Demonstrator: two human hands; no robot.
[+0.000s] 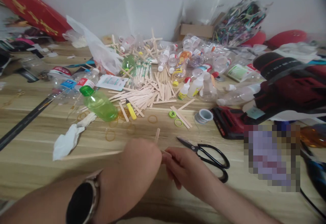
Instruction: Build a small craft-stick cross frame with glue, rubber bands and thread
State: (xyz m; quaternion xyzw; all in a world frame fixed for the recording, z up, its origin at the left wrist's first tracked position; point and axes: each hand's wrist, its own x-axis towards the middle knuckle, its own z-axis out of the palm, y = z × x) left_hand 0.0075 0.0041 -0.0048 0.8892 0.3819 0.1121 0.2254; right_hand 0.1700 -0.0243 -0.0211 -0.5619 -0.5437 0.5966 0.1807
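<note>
My left hand (pixel 141 159), with a dark watch on the wrist, is closed and seen from the back; its fingers are hidden. A long thin wooden stick (pixel 94 155) sticks out of it to the left, and the tip of a flat craft stick (pixel 157 135) rises behind its knuckles. Right beside it, my right hand (pixel 182 164) pinches the end of a wooden stick between thumb and fingers. Whether this is the same long stick cannot be seen. Black-handled scissors (pixel 203 152) lie on the table just beyond my right hand.
Behind my hands lie loose craft sticks (pixel 142 96), a green bottle (pixel 99 105), a yellow-handled tool (pixel 131 109), rubber bands (pixel 110 135), a spool of wire (pixel 203 115) and glue bottles (pixel 184 90). A red-and-black power tool (pixel 234 118) stands right. Plastic bottles (pixel 164 58) crowd the back.
</note>
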